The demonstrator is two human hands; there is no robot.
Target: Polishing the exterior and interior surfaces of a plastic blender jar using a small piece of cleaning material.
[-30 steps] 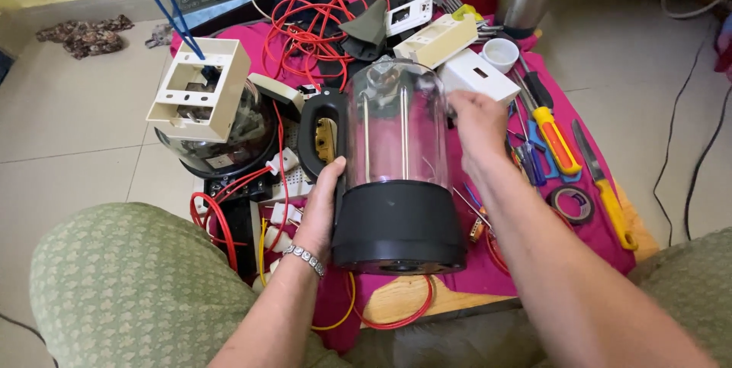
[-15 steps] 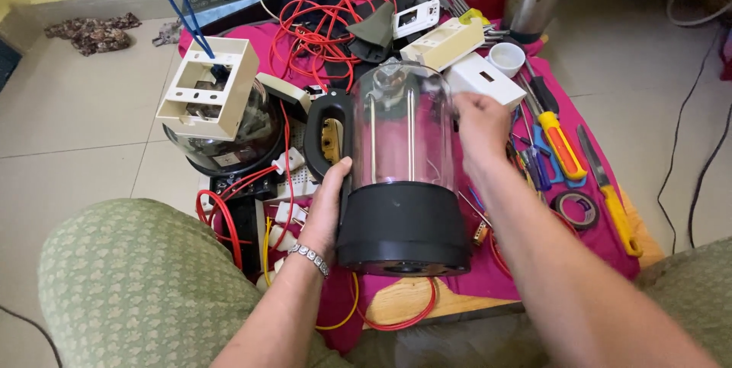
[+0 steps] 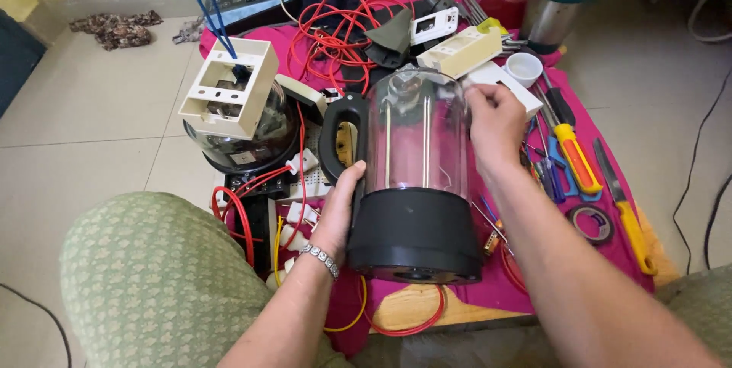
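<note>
Head view: clear plastic blender jar with black base and black handle (image 3: 415, 185) lies tilted at centre of magenta cloth-covered low table (image 3: 488, 292). Left hand (image 3: 339, 212) clasps base side below handle. Right hand (image 3: 496, 124) grips jar's far rim. Obstructions close by: tangled red wires (image 3: 335, 40) behind, white plastic switch box (image 3: 229, 89) on dark glass bowl (image 3: 252, 135) left, yellow-handled screwdriver (image 3: 576, 158) and black tape roll (image 3: 593, 223) right.
</note>
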